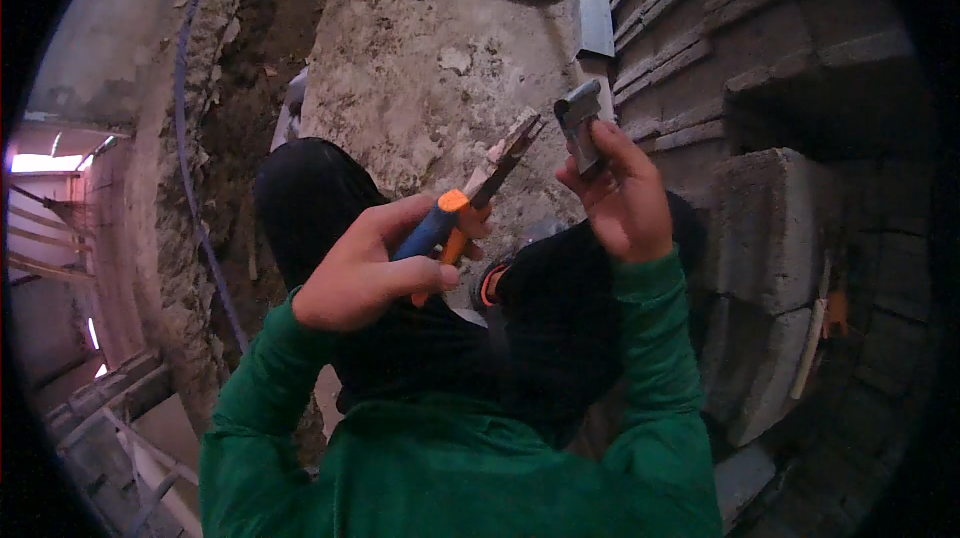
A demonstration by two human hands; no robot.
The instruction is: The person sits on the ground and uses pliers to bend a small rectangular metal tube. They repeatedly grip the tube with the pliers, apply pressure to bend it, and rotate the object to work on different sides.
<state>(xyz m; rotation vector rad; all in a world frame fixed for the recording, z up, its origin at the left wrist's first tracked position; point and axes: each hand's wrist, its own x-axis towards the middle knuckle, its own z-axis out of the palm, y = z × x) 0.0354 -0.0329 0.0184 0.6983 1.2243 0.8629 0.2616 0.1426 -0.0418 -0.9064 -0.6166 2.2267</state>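
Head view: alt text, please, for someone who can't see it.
The left hand holds long-nose pliers with blue-and-orange handles, their tips near a small grey metal piece in the right hand. Rough concrete ground lies beyond; blocks stand at right.

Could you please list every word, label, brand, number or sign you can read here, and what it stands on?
None can be read in this view.
Blue-and-orange pliers in the left hand: no legible marking.
Grey metal piece in the right hand: none legible; any small marking would be too blurred.
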